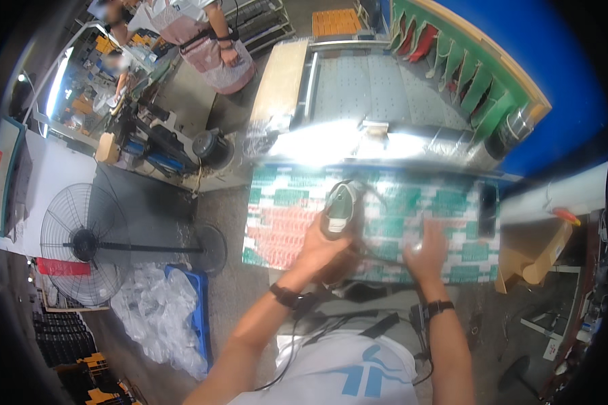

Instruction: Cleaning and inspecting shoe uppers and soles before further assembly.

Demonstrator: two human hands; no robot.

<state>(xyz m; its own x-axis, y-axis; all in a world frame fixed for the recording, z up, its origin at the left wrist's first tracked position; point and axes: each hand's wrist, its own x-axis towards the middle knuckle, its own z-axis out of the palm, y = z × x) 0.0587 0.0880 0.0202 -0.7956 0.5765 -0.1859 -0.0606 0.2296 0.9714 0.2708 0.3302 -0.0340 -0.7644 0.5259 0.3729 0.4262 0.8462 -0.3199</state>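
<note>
My left hand [325, 248] is closed round the heel end of a green and white shoe [342, 204], which is held over the worktable with its toe pointing away from me. To the right, my right hand [428, 251] hovers above the table's near part, apart from the shoe. Motion smears its fingers, and a small pale spot at them is too blurred to name. Under both hands lies a table cover [287, 233] of printed green, red and white sheets.
A dark flat object [486, 210] lies at the table's right. Beyond stands a conveyor [358, 84] with green hanging flaps [476, 84]. A fan [84, 243] and a blue crate [201, 314] of clear plastic bags stand left, a cardboard box [539, 260] right. Another person [203, 47] stands far left.
</note>
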